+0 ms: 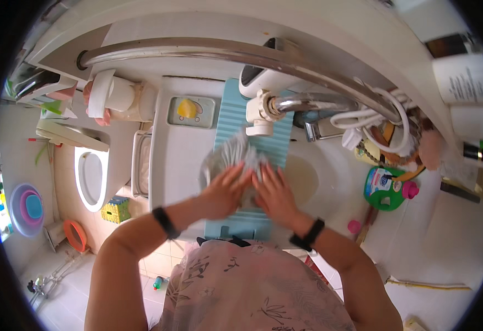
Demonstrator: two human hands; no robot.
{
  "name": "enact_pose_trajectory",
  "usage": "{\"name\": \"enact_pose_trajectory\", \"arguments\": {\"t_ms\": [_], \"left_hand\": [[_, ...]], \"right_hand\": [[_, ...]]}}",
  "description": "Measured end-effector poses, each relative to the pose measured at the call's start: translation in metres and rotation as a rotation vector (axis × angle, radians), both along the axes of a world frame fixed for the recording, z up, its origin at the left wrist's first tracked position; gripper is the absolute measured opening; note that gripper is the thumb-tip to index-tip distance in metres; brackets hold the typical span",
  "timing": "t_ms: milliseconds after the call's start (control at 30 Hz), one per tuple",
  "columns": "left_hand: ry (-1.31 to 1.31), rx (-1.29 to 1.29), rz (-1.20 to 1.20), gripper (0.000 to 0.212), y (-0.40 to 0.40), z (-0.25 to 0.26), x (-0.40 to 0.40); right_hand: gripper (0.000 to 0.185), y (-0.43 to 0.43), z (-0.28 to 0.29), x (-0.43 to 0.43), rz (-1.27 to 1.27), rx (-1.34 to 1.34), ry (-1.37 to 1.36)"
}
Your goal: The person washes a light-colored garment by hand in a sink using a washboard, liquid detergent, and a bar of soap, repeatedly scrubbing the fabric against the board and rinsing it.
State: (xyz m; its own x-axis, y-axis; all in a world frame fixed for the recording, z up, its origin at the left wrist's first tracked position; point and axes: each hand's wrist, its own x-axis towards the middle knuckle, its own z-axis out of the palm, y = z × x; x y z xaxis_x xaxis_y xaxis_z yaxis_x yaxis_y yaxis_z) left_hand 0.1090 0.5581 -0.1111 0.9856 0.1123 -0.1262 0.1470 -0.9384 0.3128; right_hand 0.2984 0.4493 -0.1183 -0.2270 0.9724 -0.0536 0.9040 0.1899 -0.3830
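Observation:
A wet grey cloth lies bunched on a light-blue ribbed washboard, which spans the white washbasin. My left hand rests on the cloth with its fingers extended. Beside it, my right hand presses on the cloth's right part, fingers also spread. The two hands nearly touch at the fingertips. Just above the cloth is a white plastic faucet fitting on a metal pipe. Part of the cloth is hidden under my hands.
A soap dish with a yellow piece sits at the basin's upper left. On the right stand a green detergent bottle, a pink cap and a coiled white cable. A metal rail crosses above; a toilet is at left.

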Motion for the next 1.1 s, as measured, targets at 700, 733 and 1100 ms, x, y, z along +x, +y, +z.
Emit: {"name": "enact_pose_trajectory", "arguments": {"t_ms": [700, 733, 1100], "left_hand": [[0.155, 0.187, 0.147, 0.058, 0.090, 0.001, 0.072], [0.152, 0.197, 0.143, 0.058, 0.089, 0.004, 0.071], [-0.190, 0.114, 0.240, 0.060, 0.019, -0.028, 0.030]], "right_hand": [[0.046, 0.111, 0.000, 0.026, -0.220, 0.018, -0.216], [0.049, 0.112, -0.004, 0.026, -0.237, 0.062, -0.230], [0.059, 0.052, -0.011, 0.000, -0.091, 0.115, -0.181]]}}
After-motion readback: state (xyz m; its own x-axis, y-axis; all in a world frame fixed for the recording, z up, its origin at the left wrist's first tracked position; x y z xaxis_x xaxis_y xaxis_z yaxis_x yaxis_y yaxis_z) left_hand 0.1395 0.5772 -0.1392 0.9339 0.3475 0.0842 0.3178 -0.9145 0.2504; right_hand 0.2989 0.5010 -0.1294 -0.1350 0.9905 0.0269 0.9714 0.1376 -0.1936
